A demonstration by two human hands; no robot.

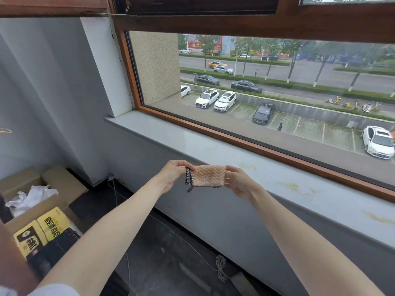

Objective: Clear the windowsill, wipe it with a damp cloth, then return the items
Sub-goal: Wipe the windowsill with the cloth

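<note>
Two bare forearms reach up from the bottom edge of the frame. Below them lies a dark floor [162, 253], with a thin pale cable [220, 267] ending in a loose coil at lower centre. At lower left an open cardboard box [64, 182] holds crumpled white material [32, 198]. Just below it sit yellow packs [53, 225] with dark print, and a black object partly covers them (too cut off to name).

At the centre of the frame, the left hand [173, 176] and the right hand [239, 182] hold a small pinkish-beige cloth [210, 176] stretched between them. Each grip is closed on one end of it, pinching it between thumb and fingers. The cloth has a bumpy weave and dark mesh edging, and a loop of that edging hangs down on its left side. It is held up in front of the near edge of the windowsill [171, 135]; whether it touches the sill cannot be told.

The grey sill runs from middle left down to the right edge of the frame. Nothing stands on it, but yellowish stains [292, 185] mark it to the right of the hands. Behind it is a brown wooden window frame [256, 149]. Through the glass are parked cars [225, 101], a road and trees.
</note>
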